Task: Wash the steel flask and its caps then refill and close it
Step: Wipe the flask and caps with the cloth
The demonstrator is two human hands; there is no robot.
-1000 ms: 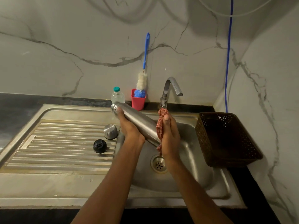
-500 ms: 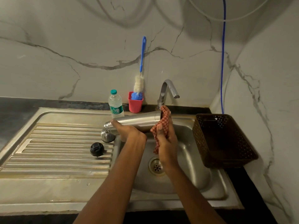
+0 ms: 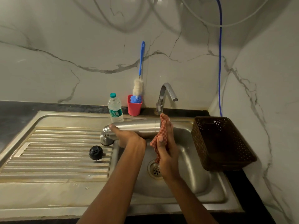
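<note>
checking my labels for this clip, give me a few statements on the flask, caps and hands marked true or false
1. The left hand grips the steel flask, held sideways over the sink. True.
2. The black cap is screwed onto the flask. False: it lies apart on the drainboard.
3. The right hand holds a checked cloth against the flask's base. True.
4. The bottle brush is inside the flask. False: it stands in the red cup by the wall.
</note>
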